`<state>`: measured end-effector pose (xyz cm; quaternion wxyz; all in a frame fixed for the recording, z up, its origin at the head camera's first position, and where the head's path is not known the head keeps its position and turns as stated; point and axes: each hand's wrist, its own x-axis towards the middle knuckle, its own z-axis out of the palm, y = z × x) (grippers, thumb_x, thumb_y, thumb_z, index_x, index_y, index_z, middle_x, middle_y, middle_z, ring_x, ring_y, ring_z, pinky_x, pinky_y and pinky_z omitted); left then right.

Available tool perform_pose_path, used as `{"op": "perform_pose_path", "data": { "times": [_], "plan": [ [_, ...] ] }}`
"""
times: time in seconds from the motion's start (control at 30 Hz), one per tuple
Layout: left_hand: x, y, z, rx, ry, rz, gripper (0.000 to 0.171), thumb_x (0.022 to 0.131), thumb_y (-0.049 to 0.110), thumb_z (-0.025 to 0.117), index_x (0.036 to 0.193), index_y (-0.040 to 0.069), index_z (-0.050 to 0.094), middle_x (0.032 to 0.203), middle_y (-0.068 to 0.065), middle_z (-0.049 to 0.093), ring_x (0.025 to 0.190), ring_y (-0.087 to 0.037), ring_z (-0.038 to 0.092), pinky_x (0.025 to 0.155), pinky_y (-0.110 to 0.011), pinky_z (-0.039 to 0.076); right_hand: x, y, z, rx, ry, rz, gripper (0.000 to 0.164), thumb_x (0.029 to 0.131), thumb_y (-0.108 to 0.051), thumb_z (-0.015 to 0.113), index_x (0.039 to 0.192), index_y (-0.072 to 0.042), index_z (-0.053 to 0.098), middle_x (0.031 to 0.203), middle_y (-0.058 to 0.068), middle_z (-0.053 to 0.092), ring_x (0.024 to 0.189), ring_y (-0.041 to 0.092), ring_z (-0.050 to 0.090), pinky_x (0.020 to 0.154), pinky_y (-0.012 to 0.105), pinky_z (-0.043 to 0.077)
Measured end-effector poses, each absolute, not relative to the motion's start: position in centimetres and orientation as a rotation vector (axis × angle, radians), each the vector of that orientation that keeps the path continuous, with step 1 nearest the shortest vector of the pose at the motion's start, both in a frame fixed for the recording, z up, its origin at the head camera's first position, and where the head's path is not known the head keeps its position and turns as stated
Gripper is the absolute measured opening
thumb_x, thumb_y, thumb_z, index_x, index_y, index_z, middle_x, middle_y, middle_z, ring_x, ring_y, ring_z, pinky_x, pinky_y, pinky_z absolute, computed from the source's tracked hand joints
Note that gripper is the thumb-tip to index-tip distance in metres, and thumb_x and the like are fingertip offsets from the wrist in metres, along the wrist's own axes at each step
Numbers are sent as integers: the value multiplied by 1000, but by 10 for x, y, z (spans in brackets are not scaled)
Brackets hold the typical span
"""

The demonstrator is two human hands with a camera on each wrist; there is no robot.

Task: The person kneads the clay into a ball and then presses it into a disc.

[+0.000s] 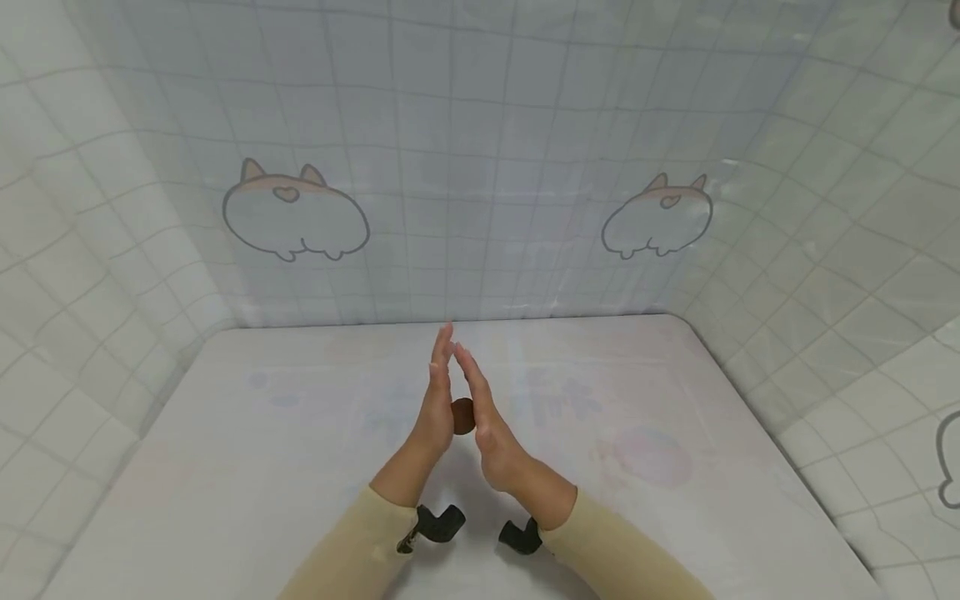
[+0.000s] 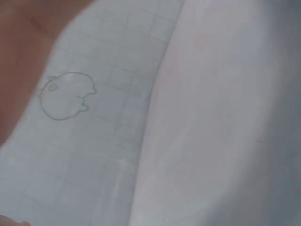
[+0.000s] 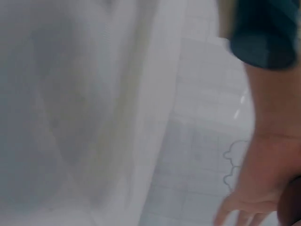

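Observation:
A small dark brown ball [image 1: 462,416] sits between the two palms in the head view. My left hand [image 1: 437,408] presses it from the left, fingers straight and pointing away. From the other side my right hand [image 1: 487,421] presses it, its straight fingers leaning toward the left fingertips. Part of the ball [image 3: 290,202] also shows at the lower right edge of the right wrist view, beside a hand [image 3: 258,188]. In the left wrist view only a blurred piece of hand or wrist [image 2: 23,61] shows; the ball is out of sight there.
Below the hands spreads a white table surface [image 1: 262,467] with faint pastel patterns. A grid-patterned curtain [image 1: 480,167] with animal drawings rises behind it and at both sides. Black wrist devices [image 1: 441,523] stick out inward from the cream sleeves [image 1: 360,542].

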<state>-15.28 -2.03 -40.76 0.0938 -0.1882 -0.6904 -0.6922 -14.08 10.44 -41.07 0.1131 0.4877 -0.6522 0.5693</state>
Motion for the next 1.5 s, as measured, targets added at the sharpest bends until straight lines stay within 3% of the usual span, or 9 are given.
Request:
{"op": "perform_pose_path", "data": {
  "times": [0.4, 0.93, 1.03, 1.1, 1.17, 1.27, 1.33, 1.4, 1.5],
  "plan": [
    [-141, -13, -425, -639, -2213, -2039, 72, 101, 67, 3, 162, 29, 7, 167, 3, 2, 152, -28, 7, 111, -71, 5, -148, 113, -401, 1281, -1945, 1723, 93, 98, -74, 6, 160, -6, -6, 167, 13, -2, 153, 31, -4, 115, 64, 2],
    [-126, -5, -410, -863, -1916, -2350, 90, 95, 76, 7, 161, 15, 1, 167, -8, -6, 151, -36, -2, 114, -67, 0, -168, 123, -414, 1032, -2216, 1737, 91, 92, -81, 12, 162, -25, -4, 167, 1, -3, 149, 25, 13, 110, 68, 20],
    [-125, -6, -405, -860, -1843, -2343, 88, 98, 73, 7, 161, 12, 2, 167, -10, -5, 151, -35, -2, 116, -63, -2, -168, 123, -420, 1098, -2217, 1781, 88, 94, -79, 13, 161, -26, -6, 159, 15, 15, 105, 20, 57, 85, 47, 49],
    [-126, -7, -402, -842, -1806, -2336, 86, 99, 71, 6, 160, 10, 3, 167, -11, -4, 152, -34, -2, 116, -62, -2, -169, 122, -424, 1153, -2195, 1798, 87, 96, -76, 14, 161, -24, -8, 138, 21, 33, 65, 12, 51, 62, 32, 47],
    [-127, -8, -399, -810, -1780, -2327, 86, 99, 70, 7, 160, 9, 4, 167, -11, -1, 152, -32, -1, 116, -61, -2, -168, 120, -428, 1202, -2175, 1804, 87, 96, -75, 13, 161, -22, -10, 114, 17, 38, 48, 8, 32, 46, 29, 34],
    [-129, -10, -395, -765, -1772, -2256, 86, 100, 69, 6, 160, 7, 6, 166, -12, 3, 152, -31, 1, 117, -60, -2, -166, 117, -431, 1193, -2196, 1720, 88, 96, -75, 11, 161, -20, -8, 137, 14, 39, 88, 4, 54, 78, 35, 48],
    [-131, -10, -393, -721, -1791, -2197, 85, 100, 69, 6, 160, 8, 7, 166, -11, 6, 152, -29, 2, 117, -59, -2, -163, 116, -431, 1201, -2194, 1673, 90, 95, -76, 9, 161, -18, -7, 158, 9, 22, 124, 12, 42, 102, 51, 38],
    [-134, -10, -392, -675, -1821, -2147, 85, 100, 69, 5, 161, 10, 8, 166, -10, 7, 152, -28, 2, 116, -60, -2, -160, 115, -430, 1229, -2173, 1626, 90, 96, -74, 7, 161, -13, -6, 167, 6, -3, 148, 23, 12, 113, 64, 15],
    [-139, -10, -393, -616, -1875, -2108, 84, 99, 71, 5, 161, 15, 9, 166, -6, 7, 152, -26, 1, 115, -62, -2, -157, 113, -428, 1285, -2120, 1616, 90, 98, -72, 6, 160, -7, -7, 167, 11, -5, 150, 32, 8, 115, 64, 12]
  ]
}}
